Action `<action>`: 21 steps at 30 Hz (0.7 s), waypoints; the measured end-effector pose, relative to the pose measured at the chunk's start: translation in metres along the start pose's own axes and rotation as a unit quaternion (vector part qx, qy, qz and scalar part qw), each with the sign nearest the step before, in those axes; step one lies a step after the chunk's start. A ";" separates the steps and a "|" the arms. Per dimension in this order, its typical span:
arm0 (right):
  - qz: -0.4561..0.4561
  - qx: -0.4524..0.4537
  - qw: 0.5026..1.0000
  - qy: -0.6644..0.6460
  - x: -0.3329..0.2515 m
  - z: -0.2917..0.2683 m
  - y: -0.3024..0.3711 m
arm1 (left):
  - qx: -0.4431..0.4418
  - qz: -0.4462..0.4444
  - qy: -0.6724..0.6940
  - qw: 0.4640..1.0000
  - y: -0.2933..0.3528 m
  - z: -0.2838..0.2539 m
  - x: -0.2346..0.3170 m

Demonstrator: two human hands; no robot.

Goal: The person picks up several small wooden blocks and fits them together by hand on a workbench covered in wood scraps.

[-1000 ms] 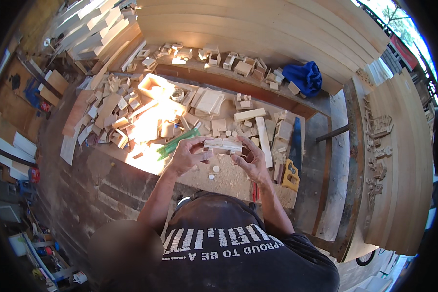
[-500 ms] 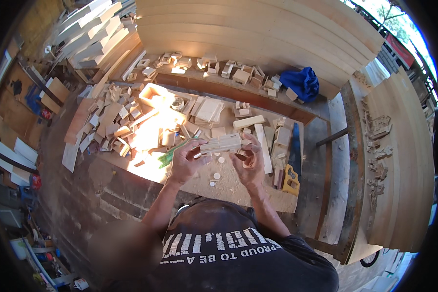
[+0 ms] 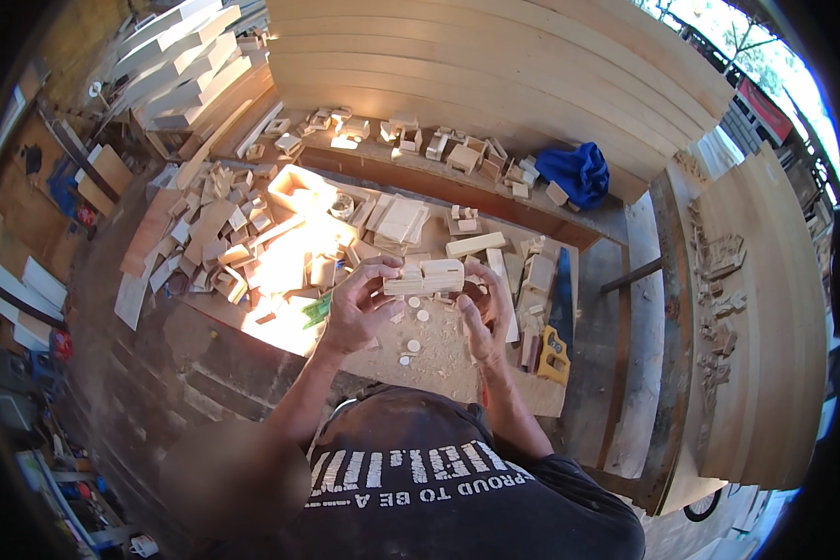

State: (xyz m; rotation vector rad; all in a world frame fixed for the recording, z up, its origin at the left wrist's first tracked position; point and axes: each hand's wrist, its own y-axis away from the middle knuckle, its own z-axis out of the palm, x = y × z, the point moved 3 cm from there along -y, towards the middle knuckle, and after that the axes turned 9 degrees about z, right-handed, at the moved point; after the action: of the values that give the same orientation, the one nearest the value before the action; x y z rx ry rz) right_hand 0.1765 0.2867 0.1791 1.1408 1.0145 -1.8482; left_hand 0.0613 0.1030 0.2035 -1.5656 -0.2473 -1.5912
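Above the near part of the workbench I hold a pale wooden block piece (image 3: 424,277), built of joined blocks with a gap between its upper parts. It looks like a toy vehicle body. My left hand (image 3: 357,303) grips its left end between thumb and fingers. At the other end, my right hand (image 3: 483,313) has its fingers against the piece, while the thumb stands lower and apart from it. Small round wooden discs (image 3: 423,315) and shavings lie on the board below. A green thing (image 3: 315,310) shows beside my left hand, its kind unclear.
Wood offcuts (image 3: 210,229) are heaped at the left, partly in glaring sunlight. A hand saw (image 3: 557,350) with a yellow handle lies at the right. Farther back are an open wooden box (image 3: 299,187), small wooden toys (image 3: 464,157) along a shelf, and blue cloth (image 3: 577,175).
The wooden block piece has tilted, so its side and the gap between its upper blocks show more. My right thumb has straightened. The whole view has shifted slightly.
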 end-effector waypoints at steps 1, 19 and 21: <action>0.020 0.007 1.000 -0.006 -0.003 0.001 0.000 | -0.005 0.003 -0.003 1.000 -0.002 -0.001 0.000; 0.193 -0.010 0.976 0.104 0.068 -0.039 0.014 | -0.043 -0.177 -0.044 0.982 0.021 -0.027 -0.097; 0.200 -0.023 0.972 0.118 0.083 -0.044 0.023 | -0.060 -0.185 -0.082 0.977 0.029 -0.029 -0.110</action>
State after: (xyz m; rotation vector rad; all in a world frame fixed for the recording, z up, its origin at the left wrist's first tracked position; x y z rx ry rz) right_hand 0.1832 0.3019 0.0837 1.4421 0.8699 -1.3884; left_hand 0.0420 0.1125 0.0882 -1.8260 -0.5709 -1.7856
